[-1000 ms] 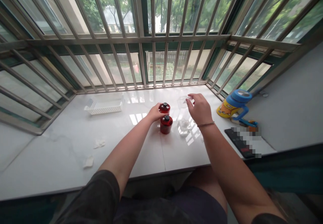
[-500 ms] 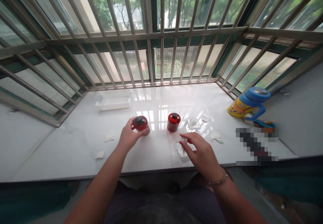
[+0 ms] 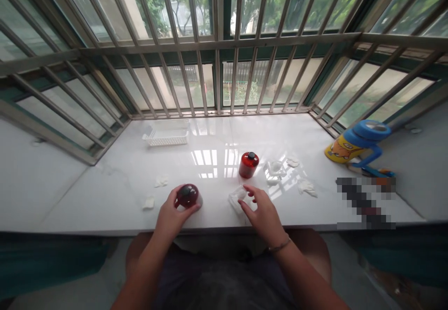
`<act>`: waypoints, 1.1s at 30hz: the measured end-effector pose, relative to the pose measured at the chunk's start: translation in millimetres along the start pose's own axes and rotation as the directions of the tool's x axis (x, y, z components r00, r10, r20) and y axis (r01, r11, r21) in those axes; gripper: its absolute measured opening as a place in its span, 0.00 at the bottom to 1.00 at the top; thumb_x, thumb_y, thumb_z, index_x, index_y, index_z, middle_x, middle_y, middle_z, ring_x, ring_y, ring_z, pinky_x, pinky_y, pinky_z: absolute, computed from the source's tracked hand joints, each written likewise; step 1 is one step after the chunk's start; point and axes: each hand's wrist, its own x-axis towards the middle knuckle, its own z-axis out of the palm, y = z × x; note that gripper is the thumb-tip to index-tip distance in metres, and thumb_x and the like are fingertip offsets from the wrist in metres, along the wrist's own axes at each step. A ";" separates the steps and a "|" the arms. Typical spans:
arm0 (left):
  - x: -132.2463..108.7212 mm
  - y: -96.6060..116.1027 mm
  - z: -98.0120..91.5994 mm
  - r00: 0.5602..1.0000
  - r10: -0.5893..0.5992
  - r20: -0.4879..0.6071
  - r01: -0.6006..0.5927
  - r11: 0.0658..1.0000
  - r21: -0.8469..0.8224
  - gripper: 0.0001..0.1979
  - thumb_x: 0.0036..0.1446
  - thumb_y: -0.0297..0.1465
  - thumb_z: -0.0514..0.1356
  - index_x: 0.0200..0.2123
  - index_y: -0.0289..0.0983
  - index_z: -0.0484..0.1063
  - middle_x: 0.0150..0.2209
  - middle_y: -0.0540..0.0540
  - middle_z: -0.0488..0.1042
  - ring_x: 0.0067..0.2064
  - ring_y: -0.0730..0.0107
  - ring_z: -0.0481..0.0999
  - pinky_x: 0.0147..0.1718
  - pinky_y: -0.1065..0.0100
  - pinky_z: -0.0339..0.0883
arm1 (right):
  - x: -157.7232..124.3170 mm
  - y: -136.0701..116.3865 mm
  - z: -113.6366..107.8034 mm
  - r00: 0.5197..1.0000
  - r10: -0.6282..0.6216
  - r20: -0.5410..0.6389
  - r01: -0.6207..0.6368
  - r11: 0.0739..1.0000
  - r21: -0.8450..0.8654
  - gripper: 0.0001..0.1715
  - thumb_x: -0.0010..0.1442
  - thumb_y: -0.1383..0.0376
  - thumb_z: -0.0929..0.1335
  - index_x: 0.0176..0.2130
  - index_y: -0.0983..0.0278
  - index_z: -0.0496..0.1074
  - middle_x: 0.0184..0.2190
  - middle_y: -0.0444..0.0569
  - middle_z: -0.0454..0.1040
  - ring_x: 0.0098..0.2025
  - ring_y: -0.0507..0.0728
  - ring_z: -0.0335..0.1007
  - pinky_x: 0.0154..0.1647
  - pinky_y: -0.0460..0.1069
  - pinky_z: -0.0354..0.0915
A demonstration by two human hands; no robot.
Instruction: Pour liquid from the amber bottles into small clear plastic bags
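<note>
My left hand [image 3: 171, 214] is wrapped round a dark red, see-through bottle [image 3: 189, 195] with a black cap, near the front edge of the counter. The fingers hide its left side. To the right, my right hand [image 3: 262, 210] has its thumb and fingers curved at the right side of a small clear plastic tray [image 3: 235, 200] and seems to grip it; part of the tray is behind the fingers. A second red bottle [image 3: 248, 166] with a black cap stands upright beyond the tray, touched by neither hand.
Another clear tray [image 3: 275, 172] and crumpled white tissues [image 3: 308, 188] lie on the right; more white scraps [image 3: 149, 202] lie on the left. A white basket [image 3: 167, 138] stands at the back left. A blue and yellow flask [image 3: 353, 142] is at the right. Metal bars [image 3: 196, 44] line the window.
My left hand has brought its red bottle nearer the front edge. My right hand and the clear tray have shifted left together. The view has turned slightly left.
</note>
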 end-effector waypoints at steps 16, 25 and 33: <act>-81.6 30.7 90.6 0.656 0.653 0.377 -0.754 0.558 0.346 0.37 0.69 0.30 0.62 0.77 0.39 0.54 0.74 0.32 0.65 0.76 0.46 0.64 0.70 0.42 0.67 | -11.9 -9.0 8.3 0.998 0.033 -0.050 -0.034 0.999 -0.008 0.24 0.65 0.56 0.76 0.58 0.56 0.74 0.45 0.53 0.80 0.51 0.69 0.76 0.57 0.67 0.74; -85.1 29.4 103.9 0.652 0.602 0.461 -0.757 0.487 0.435 0.40 0.62 0.27 0.68 0.75 0.39 0.59 0.78 0.32 0.57 0.77 0.44 0.61 0.71 0.42 0.66 | -5.8 -4.6 -1.0 0.991 0.136 -0.017 -0.135 0.990 0.048 0.28 0.63 0.51 0.77 0.58 0.56 0.75 0.42 0.51 0.81 0.47 0.67 0.80 0.54 0.65 0.76; -89.6 29.8 113.2 0.666 0.593 0.452 -0.738 0.437 0.514 0.38 0.62 0.23 0.64 0.74 0.39 0.61 0.77 0.33 0.58 0.75 0.44 0.64 0.68 0.44 0.71 | -4.9 -3.6 -3.6 0.991 0.133 0.020 -0.134 0.989 0.065 0.22 0.63 0.55 0.78 0.53 0.57 0.74 0.41 0.49 0.80 0.45 0.64 0.81 0.52 0.61 0.76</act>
